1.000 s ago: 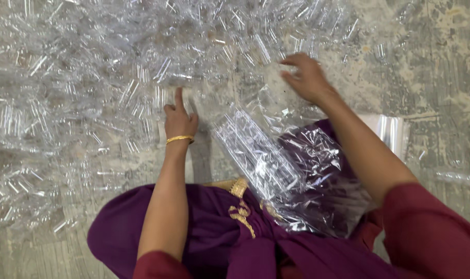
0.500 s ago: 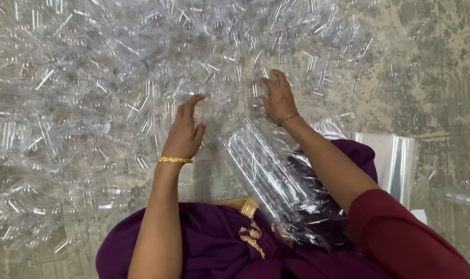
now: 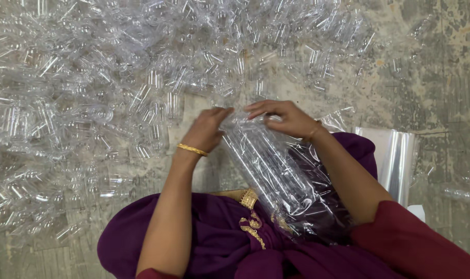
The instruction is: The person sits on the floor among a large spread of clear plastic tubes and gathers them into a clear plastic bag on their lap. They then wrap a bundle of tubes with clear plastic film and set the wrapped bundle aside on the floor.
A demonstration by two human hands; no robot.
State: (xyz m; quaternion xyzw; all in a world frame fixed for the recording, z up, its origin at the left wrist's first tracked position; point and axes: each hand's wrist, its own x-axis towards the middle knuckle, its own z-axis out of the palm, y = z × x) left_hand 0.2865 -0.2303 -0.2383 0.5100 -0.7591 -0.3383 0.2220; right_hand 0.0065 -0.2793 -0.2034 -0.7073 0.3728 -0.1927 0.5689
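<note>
Both hands meet at the top end of a long clear plastic bag [image 3: 276, 175] full of see-through tubes. The left hand [image 3: 206, 129] pinches the bag's open edge at 9 o'clock, and the right hand [image 3: 286, 118] presses down on it from 3 o'clock. The bag lies across the purple lap [image 3: 214, 243]. Loose clear tubes [image 3: 116, 88] cover the floor [image 3: 441, 77] toward 12 o'clock. Flat clear bags [image 3: 395, 155] lie at 3 o'clock.
</note>
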